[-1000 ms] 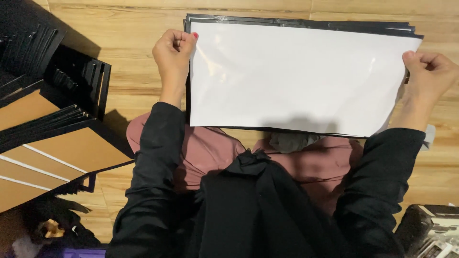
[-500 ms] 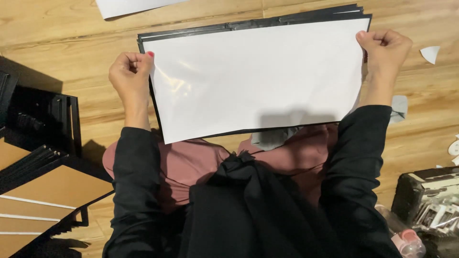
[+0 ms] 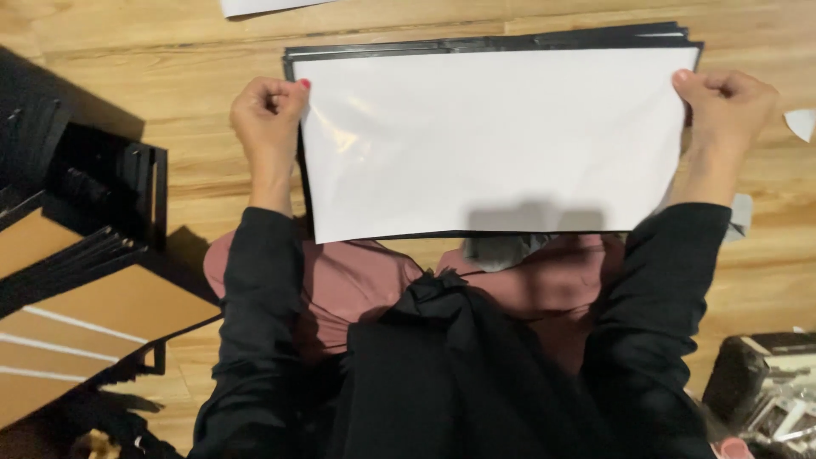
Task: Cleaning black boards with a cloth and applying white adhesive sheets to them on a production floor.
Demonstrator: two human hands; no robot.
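You pinched the glossy white rectangular sheet point(image 3: 493, 140) in left hand point(image 3: 268, 115) and right hand point(image 3: 727, 106); apparently level over the black frame point(image 3: 493, 42), best kept taut.

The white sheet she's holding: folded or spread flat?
Spread flat. The white sheet is stretched between the left hand and right hand, each gripping an upper corner, over the black frames.

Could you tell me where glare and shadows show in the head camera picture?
Head view: glare streaks the white sheet near the left hand; a soft shadow falls on its lower edge; the right hand is evenly lit; the wooden floor is warm-toned, dark at far left.
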